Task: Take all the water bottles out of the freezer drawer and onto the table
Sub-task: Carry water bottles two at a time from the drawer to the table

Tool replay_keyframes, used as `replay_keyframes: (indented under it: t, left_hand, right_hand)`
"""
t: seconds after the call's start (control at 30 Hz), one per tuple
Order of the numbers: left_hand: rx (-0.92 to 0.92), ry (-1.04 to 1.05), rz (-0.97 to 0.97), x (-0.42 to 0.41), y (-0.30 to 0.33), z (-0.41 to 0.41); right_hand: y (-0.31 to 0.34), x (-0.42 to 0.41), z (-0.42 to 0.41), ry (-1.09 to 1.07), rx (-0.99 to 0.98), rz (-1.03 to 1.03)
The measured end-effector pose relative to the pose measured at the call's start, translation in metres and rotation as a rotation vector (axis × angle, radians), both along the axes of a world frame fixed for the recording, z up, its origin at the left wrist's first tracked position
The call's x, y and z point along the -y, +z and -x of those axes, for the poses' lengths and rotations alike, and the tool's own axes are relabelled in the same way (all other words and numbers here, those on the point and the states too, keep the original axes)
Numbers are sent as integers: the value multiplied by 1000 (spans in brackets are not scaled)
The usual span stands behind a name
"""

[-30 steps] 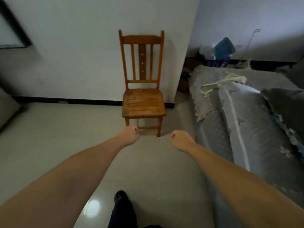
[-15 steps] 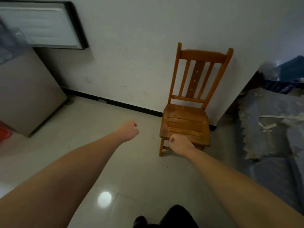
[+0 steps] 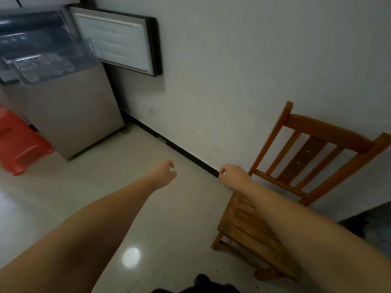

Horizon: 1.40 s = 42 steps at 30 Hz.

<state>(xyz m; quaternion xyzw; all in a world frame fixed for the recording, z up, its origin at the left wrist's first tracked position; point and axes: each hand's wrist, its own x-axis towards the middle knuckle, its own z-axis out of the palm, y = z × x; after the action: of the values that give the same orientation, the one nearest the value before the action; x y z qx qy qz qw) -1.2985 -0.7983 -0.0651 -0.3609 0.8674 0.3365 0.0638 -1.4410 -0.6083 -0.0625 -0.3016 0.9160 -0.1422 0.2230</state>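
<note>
The fridge (image 3: pixel 69 115) stands at the upper left with its freezer door (image 3: pixel 118 41) swung open against the wall. A clear plastic freezer drawer (image 3: pixel 48 66) juts out of it; what lies inside is blurred, and I cannot make out bottles. My left hand (image 3: pixel 164 172) and my right hand (image 3: pixel 232 175) reach forward over the floor, well short of the fridge. Both have their fingers curled in and hold nothing. No table is in view.
A wooden chair (image 3: pixel 306 157) stands against the wall at the right, partly under my right forearm. A red plastic stool (image 3: pixel 19 142) sits on the floor left of the fridge. Pale tiled floor (image 3: pixel 118 187) stretches between me and the fridge.
My view has swung left: the chair slid from the centre to the right, the sofa left the frame, and the fridge with its open drawer came into sight. Both hands stay curled and hold nothing.
</note>
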Motion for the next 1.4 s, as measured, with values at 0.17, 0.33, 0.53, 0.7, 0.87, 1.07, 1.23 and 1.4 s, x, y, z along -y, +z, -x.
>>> replay_keyframes:
  t: [0.17, 0.33, 0.53, 0.7, 0.87, 1.07, 1.23, 1.4]
  left_hand:
    - [16, 147, -13, 39, -10, 0]
    - [-1, 348, -63, 105, -21, -19]
    - [12, 454, -66, 215, -34, -32]
    - [-5, 444, -58, 331, -14, -32]
    - [-34, 474, 14, 435, 17, -43]
    - [-51, 557, -21, 503, 9, -64]
    - [-56, 640, -32, 574, 3, -73]
    - [-83, 697, 34, 658, 5, -52]
  right_hand:
    - [-6, 77, 30, 162, -17, -16]
    - [-20, 177, 25, 373, -6, -47]
    - [-30, 304, 21, 469, -1, -32]
    - [-17, 418, 27, 451, 20, -21]
    - [3, 520, 17, 428, 65, 55]
    - [1, 615, 0, 487, 101, 28]
    - [-5, 705, -1, 514, 166, 57]
    - [-5, 800, 14, 556, 233, 120]
